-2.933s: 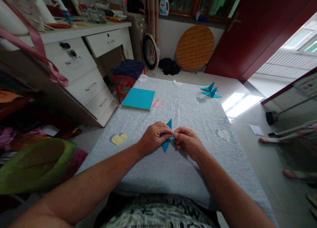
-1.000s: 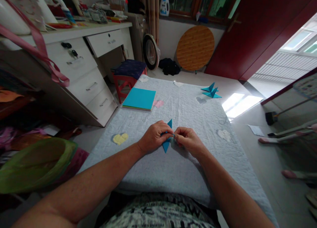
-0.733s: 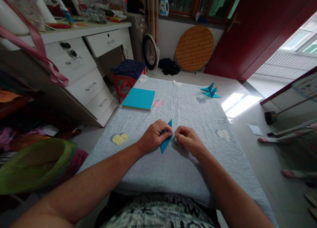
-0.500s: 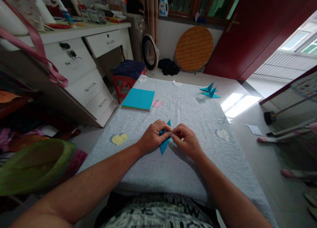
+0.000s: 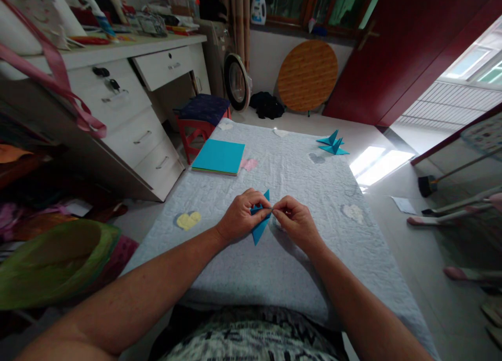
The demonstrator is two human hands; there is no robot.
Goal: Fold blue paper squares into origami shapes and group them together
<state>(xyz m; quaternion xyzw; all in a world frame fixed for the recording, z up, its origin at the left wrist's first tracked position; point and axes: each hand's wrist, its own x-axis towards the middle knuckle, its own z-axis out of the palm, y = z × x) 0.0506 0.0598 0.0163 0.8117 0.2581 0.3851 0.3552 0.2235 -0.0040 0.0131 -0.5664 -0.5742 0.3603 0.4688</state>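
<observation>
A blue folded paper piece (image 5: pixel 260 231) with pointed ends is held above the cloth-covered table (image 5: pixel 243 277). My left hand (image 5: pixel 243 213) grips its middle, thumb on the near side, hiding part of the folds. On the other side, my right hand (image 5: pixel 295 219) has thumb and index finger pinched together at the paper's right tip, right by the left fingertips. Farther off lies a stack of square paper (image 5: pixel 219 156) with a blue sheet on top. Two finished-looking blue folded paper shapes (image 5: pixel 333 146) with upright points stand near the table's far right corner.
A red stool (image 5: pixel 202 113) with a dark cushion stands beyond the far left corner. White drawers (image 5: pixel 141 134) flank the left side, with a green-lined bin (image 5: pixel 58 261) nearer me. On the right floor are a broom (image 5: pixel 427 185) and a rack's legs (image 5: pixel 435 220).
The fingers of my right hand have closed into a tighter pinch at the paper's tip. My left hand and the blue paper have barely moved.
</observation>
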